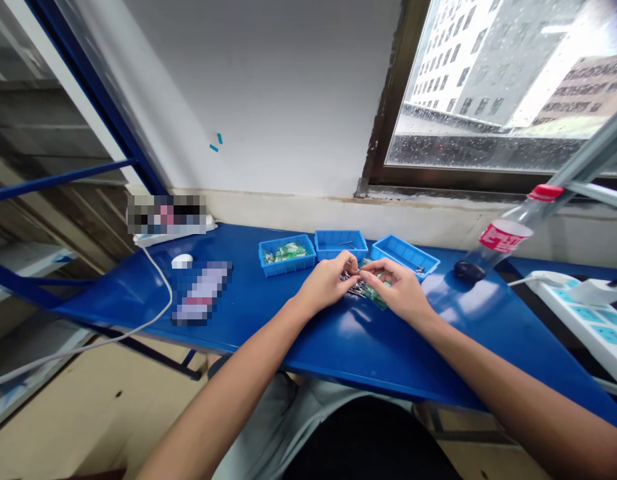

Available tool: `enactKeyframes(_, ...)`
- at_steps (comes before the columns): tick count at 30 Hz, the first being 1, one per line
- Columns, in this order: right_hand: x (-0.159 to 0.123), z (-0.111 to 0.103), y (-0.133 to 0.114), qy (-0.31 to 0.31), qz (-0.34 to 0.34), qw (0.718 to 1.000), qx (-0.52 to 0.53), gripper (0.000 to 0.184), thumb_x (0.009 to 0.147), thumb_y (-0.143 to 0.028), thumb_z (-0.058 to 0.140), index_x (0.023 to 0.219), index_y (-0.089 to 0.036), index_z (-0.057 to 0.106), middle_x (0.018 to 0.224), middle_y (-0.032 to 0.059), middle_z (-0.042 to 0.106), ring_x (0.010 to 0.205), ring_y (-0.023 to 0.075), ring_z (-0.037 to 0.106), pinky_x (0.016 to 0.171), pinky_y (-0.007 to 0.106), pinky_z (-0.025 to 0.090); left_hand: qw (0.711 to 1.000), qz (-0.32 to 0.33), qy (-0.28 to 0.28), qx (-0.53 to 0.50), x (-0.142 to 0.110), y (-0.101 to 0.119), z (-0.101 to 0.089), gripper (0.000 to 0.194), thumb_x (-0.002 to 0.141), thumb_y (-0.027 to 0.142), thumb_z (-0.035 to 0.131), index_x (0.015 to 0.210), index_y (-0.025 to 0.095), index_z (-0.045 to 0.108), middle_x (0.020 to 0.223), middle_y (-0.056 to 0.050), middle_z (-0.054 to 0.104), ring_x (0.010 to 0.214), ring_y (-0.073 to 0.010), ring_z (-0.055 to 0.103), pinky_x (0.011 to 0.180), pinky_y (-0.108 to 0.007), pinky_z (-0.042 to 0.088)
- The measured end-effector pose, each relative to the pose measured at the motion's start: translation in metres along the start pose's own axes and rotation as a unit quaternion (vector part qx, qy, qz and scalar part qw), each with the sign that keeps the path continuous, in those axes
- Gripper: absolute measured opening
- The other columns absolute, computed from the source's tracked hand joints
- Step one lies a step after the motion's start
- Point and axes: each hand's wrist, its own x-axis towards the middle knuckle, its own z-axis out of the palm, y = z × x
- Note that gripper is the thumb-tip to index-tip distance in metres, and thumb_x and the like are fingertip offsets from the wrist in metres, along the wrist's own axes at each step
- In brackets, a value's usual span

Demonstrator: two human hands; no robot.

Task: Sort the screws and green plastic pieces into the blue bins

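My left hand [324,280] and my right hand [401,288] meet over the middle of the blue table [318,340], fingertips almost touching. Thumb and fingers are pinched on each; whatever lies between them is too small to make out. Below them is a pile of small shiny metal pieces [357,289] mixed with green pieces [376,298], partly hidden by the hands. Behind stand three blue bins. The left bin [288,269] holds green and clear pieces, the middle bin [341,235] a few thin metal pieces, and the right bin [399,252] some small pieces at its near end.
At the right stands a plastic bottle [505,235] with a red cap, near a power strip [588,320]. On the left lie a white mouse-like object [182,261], a blurred flat object [202,293] and a white cable [169,293]. A wall and window [488,100] rise behind.
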Motion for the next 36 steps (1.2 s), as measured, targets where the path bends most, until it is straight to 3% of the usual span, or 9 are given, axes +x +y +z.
enactKeyframes(4, -0.001, 0.001, -0.003, -0.015, -0.014, 0.999, -0.026, 0.031, 0.094, -0.054, 0.073, 0.095, -0.023, 0.076, 0.085, 0.0051, 0.074, 0.065, 0.0184, 0.060, 0.061, 0.035, 0.052, 0.998, 0.007, -0.026, 0.048, -0.001, -0.002, 0.000, 0.019, 0.093, 0.022, 0.069, 0.104, 0.023, 0.054, 0.099, -0.002, 0.076, 0.086, -0.0189, 0.076, 0.073, -0.026, 0.055)
enactKeyframes(8, -0.001, 0.001, -0.001, -0.024, -0.017, 0.999, -0.027, 0.031, 0.095, -0.054, 0.070, 0.093, -0.023, 0.073, 0.080, 0.0044, 0.072, 0.064, 0.0189, 0.060, 0.060, 0.035, 0.051, 0.997, 0.017, -0.037, 0.071, -0.002, 0.001, -0.002, 0.023, 0.092, 0.021, 0.071, 0.106, 0.024, 0.052, 0.101, -0.003, 0.077, 0.089, -0.0204, 0.076, 0.071, -0.027, 0.054)
enactKeyframes(12, -0.001, 0.000, 0.004, 0.005, -0.011, 1.000, -0.022, 0.030, 0.098, -0.052, 0.067, 0.094, -0.023, 0.072, 0.085, 0.0054, 0.074, 0.070, 0.0209, 0.065, 0.066, 0.036, 0.055, 0.998, 0.027, 0.014, 0.056, -0.001, 0.006, -0.005, 0.023, 0.095, 0.024, 0.069, 0.110, 0.023, 0.052, 0.107, -0.006, 0.077, 0.096, -0.0207, 0.075, 0.079, -0.030, 0.056)
enactKeyframes(15, 0.000, 0.000, 0.006, -0.007, -0.004, 1.000, -0.024, 0.030, 0.099, -0.052, 0.066, 0.097, -0.023, 0.074, 0.095, 0.0068, 0.077, 0.081, 0.0238, 0.070, 0.071, 0.037, 0.058, 0.998, 0.029, 0.063, 0.008, 0.001, 0.008, -0.005, 0.025, 0.096, 0.023, 0.069, 0.115, 0.023, 0.052, 0.108, -0.006, 0.077, 0.100, -0.0196, 0.074, 0.083, -0.031, 0.057)
enactKeyframes(19, -0.001, 0.002, 0.004, -0.042, -0.008, 0.999, -0.028, 0.029, 0.099, -0.051, 0.065, 0.102, -0.024, 0.077, 0.099, 0.0068, 0.078, 0.087, 0.0255, 0.072, 0.073, 0.038, 0.059, 0.997, 0.016, 0.064, -0.046, 0.003, 0.009, -0.002, 0.028, 0.098, 0.023, 0.068, 0.122, 0.021, 0.055, 0.104, -0.005, 0.078, 0.093, -0.0177, 0.075, 0.081, -0.030, 0.058)
enactKeyframes(22, -0.002, 0.003, 0.005, -0.040, 0.000, 0.999, -0.009, 0.029, 0.100, -0.050, 0.065, 0.103, -0.023, 0.075, 0.097, 0.0070, 0.078, 0.086, 0.0251, 0.073, 0.074, 0.037, 0.059, 0.997, 0.023, 0.065, -0.046, 0.004, 0.009, -0.001, 0.035, 0.097, 0.023, 0.070, 0.130, 0.021, 0.061, 0.116, -0.009, 0.078, 0.100, -0.0198, 0.076, 0.084, -0.032, 0.061)
enactKeyframes(25, -0.002, 0.002, 0.007, -0.029, 0.005, 1.000, 0.002, 0.029, 0.100, -0.050, 0.065, 0.102, -0.022, 0.074, 0.095, 0.0066, 0.077, 0.082, 0.0238, 0.072, 0.074, 0.036, 0.058, 0.996, 0.048, 0.071, -0.034, 0.004, 0.009, -0.002, 0.023, 0.097, 0.026, 0.071, 0.119, 0.021, 0.075, 0.129, -0.011, 0.075, 0.115, -0.0242, 0.073, 0.092, -0.036, 0.062)
enactKeyframes(28, -0.001, 0.002, 0.011, -0.032, -0.001, 0.999, 0.004, 0.029, 0.100, -0.050, 0.065, 0.104, -0.023, 0.074, 0.097, 0.0061, 0.077, 0.082, 0.0232, 0.072, 0.076, 0.036, 0.058, 0.995, 0.056, 0.068, -0.047, 0.004, 0.007, -0.003, 0.014, 0.097, 0.025, 0.070, 0.104, 0.021, 0.082, 0.124, -0.010, 0.077, 0.116, -0.0251, 0.074, 0.095, -0.038, 0.062)
enactKeyframes(36, -0.001, 0.002, 0.011, -0.028, -0.009, 0.999, -0.013, 0.030, 0.100, -0.051, 0.065, 0.106, -0.023, 0.076, 0.099, 0.0065, 0.077, 0.083, 0.0235, 0.072, 0.077, 0.037, 0.057, 0.992, 0.033, 0.089, -0.081, 0.007, 0.006, -0.005, 0.013, 0.090, 0.028, 0.079, 0.087, 0.016, 0.074, 0.112, -0.011, 0.076, 0.102, -0.0210, 0.073, 0.080, -0.029, 0.058)
